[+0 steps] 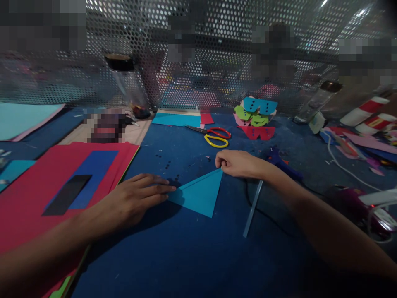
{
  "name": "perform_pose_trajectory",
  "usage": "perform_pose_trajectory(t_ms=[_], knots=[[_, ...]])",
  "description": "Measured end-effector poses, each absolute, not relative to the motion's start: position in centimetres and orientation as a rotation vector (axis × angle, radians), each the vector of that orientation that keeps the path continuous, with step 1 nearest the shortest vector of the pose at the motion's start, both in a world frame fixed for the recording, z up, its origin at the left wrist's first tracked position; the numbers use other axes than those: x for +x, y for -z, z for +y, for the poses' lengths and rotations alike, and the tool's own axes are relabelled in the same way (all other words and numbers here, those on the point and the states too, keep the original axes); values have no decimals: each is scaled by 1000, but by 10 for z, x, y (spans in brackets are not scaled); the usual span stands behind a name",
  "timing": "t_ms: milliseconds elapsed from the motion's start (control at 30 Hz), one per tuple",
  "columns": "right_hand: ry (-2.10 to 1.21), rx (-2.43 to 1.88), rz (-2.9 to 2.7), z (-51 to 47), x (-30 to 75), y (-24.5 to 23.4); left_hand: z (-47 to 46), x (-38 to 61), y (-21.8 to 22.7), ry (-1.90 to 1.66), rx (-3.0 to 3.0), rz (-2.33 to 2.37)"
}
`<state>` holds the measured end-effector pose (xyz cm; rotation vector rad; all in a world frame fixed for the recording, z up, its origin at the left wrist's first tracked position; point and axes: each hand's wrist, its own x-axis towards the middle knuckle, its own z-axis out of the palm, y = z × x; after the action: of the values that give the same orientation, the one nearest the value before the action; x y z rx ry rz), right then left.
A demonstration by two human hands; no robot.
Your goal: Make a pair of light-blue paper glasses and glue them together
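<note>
Pinching blue paper triangle [200,194] at upper-right corner, right hand [238,163] curled tight; left hand [141,193], fingers outstretched, touching left corner; scissors [206,131] beyond.

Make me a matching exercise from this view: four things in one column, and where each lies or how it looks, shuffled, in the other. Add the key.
Things:
1. paper triangle
2. scissors
3. black strip
4. glue stick

Places and looks:
A. one red handle, one yellow
B. partly over a blue strip, above red paper
C. translucent, right of the triangle
D. between the left hand and right hand

Pairs: 1-D, 2-A, 3-B, 4-C
</note>
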<state>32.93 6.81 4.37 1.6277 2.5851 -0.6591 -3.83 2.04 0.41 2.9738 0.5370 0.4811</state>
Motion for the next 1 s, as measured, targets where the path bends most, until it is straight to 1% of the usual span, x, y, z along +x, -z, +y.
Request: perform_pose_trajectory(t_ms=[200, 367, 567, 1000], knots=[[636, 1618, 2579, 67, 330, -46, 17, -30, -13, -437, 2942, 564], [467, 1616, 2702, 56, 313, -44, 15, -22, -21, -400, 2992, 545], [672, 1578, 2939, 33, 274, -31, 15, -20, -19, -440, 3002, 533], [662, 1640, 2911, 30, 261, -26, 17, -17, -14, -450, 3013, 533]])
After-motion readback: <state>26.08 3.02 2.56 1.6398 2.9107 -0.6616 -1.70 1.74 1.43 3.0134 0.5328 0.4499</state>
